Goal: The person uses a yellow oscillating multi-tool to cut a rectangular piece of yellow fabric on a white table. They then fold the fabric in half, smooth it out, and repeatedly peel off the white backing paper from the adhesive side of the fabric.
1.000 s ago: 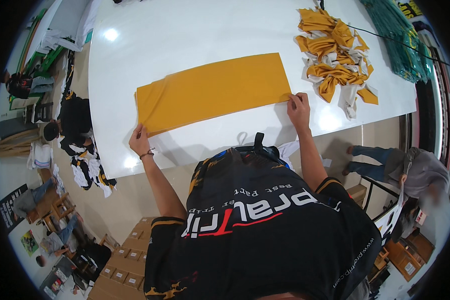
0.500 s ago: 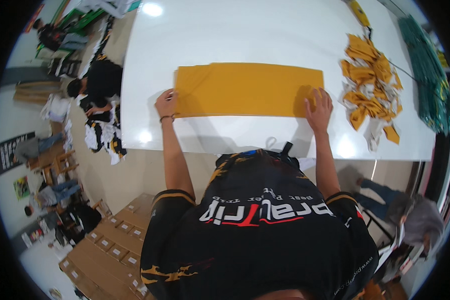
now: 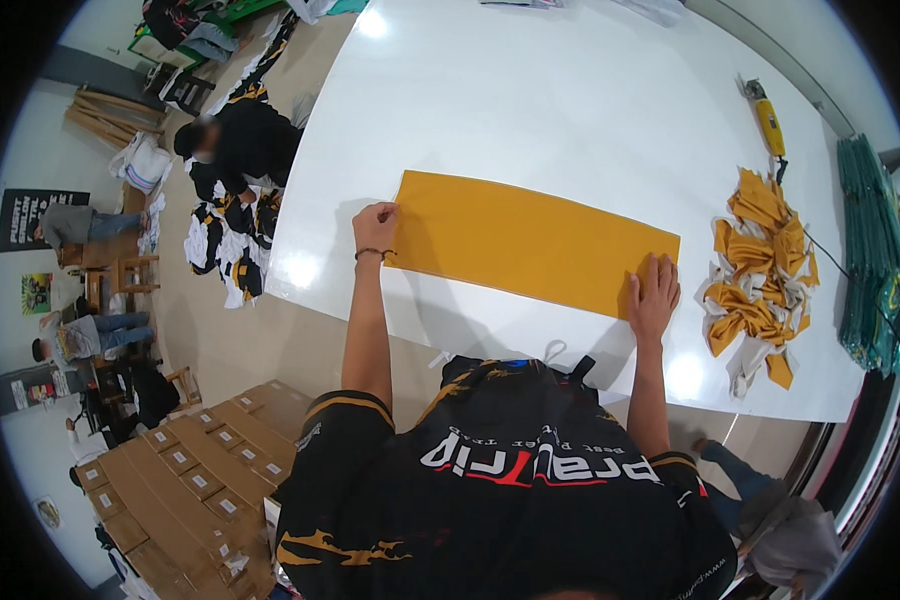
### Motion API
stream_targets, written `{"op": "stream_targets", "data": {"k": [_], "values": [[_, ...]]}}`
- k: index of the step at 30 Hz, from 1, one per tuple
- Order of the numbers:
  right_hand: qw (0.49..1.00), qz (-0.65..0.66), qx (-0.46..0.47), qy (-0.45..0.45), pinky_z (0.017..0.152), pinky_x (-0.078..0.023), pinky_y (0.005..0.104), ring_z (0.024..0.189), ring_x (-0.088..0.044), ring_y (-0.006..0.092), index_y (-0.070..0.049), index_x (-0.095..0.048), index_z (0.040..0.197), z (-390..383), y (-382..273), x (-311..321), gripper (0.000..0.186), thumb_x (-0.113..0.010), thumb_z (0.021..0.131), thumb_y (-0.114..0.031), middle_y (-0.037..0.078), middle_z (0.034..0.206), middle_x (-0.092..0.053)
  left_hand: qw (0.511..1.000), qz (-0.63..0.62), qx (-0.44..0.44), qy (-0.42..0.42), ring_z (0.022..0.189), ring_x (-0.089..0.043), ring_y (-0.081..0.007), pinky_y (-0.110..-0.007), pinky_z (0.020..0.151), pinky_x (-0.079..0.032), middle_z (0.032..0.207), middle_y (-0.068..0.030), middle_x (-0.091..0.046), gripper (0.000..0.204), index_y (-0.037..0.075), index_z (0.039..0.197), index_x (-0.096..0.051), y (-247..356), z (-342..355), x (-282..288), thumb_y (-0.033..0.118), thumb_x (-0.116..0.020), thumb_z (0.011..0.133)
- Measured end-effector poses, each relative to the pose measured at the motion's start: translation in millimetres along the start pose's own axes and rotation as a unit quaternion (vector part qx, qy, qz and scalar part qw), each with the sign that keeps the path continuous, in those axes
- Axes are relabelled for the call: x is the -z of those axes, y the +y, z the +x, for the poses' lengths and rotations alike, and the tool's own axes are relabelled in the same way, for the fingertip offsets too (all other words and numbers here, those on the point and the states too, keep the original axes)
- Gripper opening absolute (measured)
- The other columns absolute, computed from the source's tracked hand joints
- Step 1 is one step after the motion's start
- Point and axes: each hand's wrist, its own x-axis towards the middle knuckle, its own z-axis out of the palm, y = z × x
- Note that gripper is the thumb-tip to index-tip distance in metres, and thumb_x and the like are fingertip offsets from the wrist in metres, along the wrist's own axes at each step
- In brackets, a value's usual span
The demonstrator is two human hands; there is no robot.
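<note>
A long mustard-yellow rectangle of fabric (image 3: 530, 245) lies flat on the white table, its right end angled nearer to me. My left hand (image 3: 375, 228), with a dark bracelet at the wrist, is closed at its left edge, fingertips pinching the fabric there. On the right end rests my right hand (image 3: 655, 298), fingers stretched out and apart over the fabric near its corner. How many layers lie under the top one I cannot tell.
Yellow and white fabric scraps (image 3: 760, 280) are heaped on the right, below a yellow handheld power tool (image 3: 767, 120) with a cord. Green plastic-wrapped bundles (image 3: 870, 250) line the table's right side. A co-worker in black (image 3: 255, 145) bends over clothing at left. Cardboard boxes (image 3: 185, 470) stand lower left.
My view has turned, so the table and fabric appear slanted. The fabric's top edge, stepped and uneven before, now looks even. Both hands remain at its two ends.
</note>
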Motion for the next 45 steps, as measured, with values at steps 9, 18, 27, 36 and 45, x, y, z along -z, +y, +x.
{"op": "stream_targets", "data": {"k": [9,18,27,36,45], "values": [[1.000,-0.013,0.007,-0.019,0.116,-0.026,0.0512,0.145,-0.031,0.0355,-0.014,-0.042,0.151,3,8,-7,0.058,-0.052,0.101,-0.041,0.015,0.157,-0.035,0.997,0.032,0.042,-0.062,0.077,-0.071,-0.0170,-0.031,0.072,-0.058,0.092,-0.0091,-0.074,0.039,0.010,0.121,-0.070,11,-18,18,0.014,-0.076,0.082],[1.000,-0.008,0.018,0.008,0.114,-0.027,0.0544,0.143,-0.033,0.0362,-0.015,-0.043,0.149,-2,12,-8,0.057,-0.053,0.100,-0.041,0.015,0.154,-0.038,0.991,-0.061,0.070,-0.098,0.074,-0.067,-0.0123,-0.028,0.069,-0.057,0.099,-0.0062,-0.070,0.060,0.012,0.134,-0.062,-1,-40,41,0.007,-0.082,0.078],[1.000,-0.011,0.008,-0.007,0.115,-0.026,0.0540,0.144,-0.032,0.0356,-0.014,-0.042,0.149,-1,10,-6,0.058,-0.052,0.100,-0.043,0.016,0.155,-0.036,0.991,0.066,0.049,-0.109,0.090,-0.068,-0.0189,-0.033,0.076,-0.057,0.113,-0.0089,-0.066,0.053,0.013,0.129,-0.065,-6,-38,47,0.010,-0.080,0.078],[0.999,-0.031,-0.030,-0.030,0.116,-0.021,0.0612,0.147,-0.026,0.0384,-0.013,-0.035,0.154,2,3,-15,0.068,-0.054,0.098,-0.046,0.020,0.159,-0.030,0.937,0.205,-0.271,-0.077,0.146,-0.027,-0.0390,-0.053,0.117,-0.024,0.156,-0.0213,-0.033,0.088,0.013,0.150,-0.042,65,-32,-44,0.060,-0.071,0.082],[0.999,0.003,-0.049,-0.003,0.116,-0.021,0.0628,0.146,-0.025,0.0448,-0.013,-0.042,0.150,1,6,2,0.074,-0.056,0.092,-0.057,0.022,0.156,-0.031,0.921,0.325,-0.172,-0.125,0.152,0.005,-0.0454,-0.065,0.119,0.001,0.166,-0.0209,0.002,0.120,0.016,0.161,-0.009,57,-33,-42,0.076,-0.067,0.074]]}}
